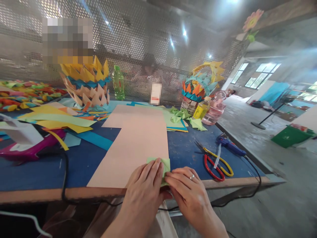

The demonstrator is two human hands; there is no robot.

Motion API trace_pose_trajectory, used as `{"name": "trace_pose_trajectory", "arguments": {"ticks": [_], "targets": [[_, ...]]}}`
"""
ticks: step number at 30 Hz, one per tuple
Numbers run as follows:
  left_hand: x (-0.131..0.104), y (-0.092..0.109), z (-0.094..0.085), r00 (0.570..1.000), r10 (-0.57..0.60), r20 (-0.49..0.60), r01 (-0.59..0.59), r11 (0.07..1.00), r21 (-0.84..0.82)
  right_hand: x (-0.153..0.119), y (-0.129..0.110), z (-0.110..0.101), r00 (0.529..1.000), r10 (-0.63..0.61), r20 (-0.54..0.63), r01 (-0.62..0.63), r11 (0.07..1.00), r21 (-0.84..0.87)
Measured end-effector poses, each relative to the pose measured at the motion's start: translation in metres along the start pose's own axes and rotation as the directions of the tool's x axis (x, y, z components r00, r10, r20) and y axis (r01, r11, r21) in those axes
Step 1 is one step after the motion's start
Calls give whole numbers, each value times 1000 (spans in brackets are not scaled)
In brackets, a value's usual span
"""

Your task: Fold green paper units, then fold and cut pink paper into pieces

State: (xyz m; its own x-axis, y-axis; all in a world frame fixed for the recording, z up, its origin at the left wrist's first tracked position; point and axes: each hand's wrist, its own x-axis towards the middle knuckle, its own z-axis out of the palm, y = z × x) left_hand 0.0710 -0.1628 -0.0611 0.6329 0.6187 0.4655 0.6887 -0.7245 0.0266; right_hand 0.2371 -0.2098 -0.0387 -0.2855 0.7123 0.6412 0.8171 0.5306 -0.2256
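A small piece of light green paper (165, 163) lies at the table's front edge, over the lower right corner of a large pale pink sheet (142, 132). My left hand (145, 181) presses its closed fingers onto the green paper, thumb tucked beneath the front. On the right side of that paper, my right hand (189, 188), with a ring on one finger, pinches the edge. Both hands partly cover the paper, so its folds are hard to make out. Red-and-yellow-handled scissors (215, 163) and a blue glue gun (229, 144) lie to the right.
Paper-petal baskets stand at the back left (86, 82) and back right (198, 86). Green (119, 82), yellow (201, 108) and pink bottles (215, 109) stand nearby. Coloured strips (56, 117) and a purple device (37, 147) lie left. A black cord (64, 178) hangs over the front edge.
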Motion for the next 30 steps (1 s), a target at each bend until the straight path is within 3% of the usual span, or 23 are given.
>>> {"name": "trace_pose_trajectory", "arguments": {"ticks": [5,15,20,25,30], "targets": [[2,-6,-8,999,29,37,-28,999,-17,1,-7,2,999,-18,-43,18,1000,-1],[-18,-37,-11,968,250,37,-250,968,-5,2,-38,15,994,-27,-109,32,998,48],[-11,-36,-17,969,229,96,-223,973,-62,1,-36,16,996,-29,-88,38,994,106],[-11,-35,-17,973,216,83,-209,974,-81,-7,-28,0,997,-19,-76,29,991,133],[-15,-44,-23,964,264,-37,-266,956,-125,-28,9,-35,978,172,-116,-181,981,-74]]}}
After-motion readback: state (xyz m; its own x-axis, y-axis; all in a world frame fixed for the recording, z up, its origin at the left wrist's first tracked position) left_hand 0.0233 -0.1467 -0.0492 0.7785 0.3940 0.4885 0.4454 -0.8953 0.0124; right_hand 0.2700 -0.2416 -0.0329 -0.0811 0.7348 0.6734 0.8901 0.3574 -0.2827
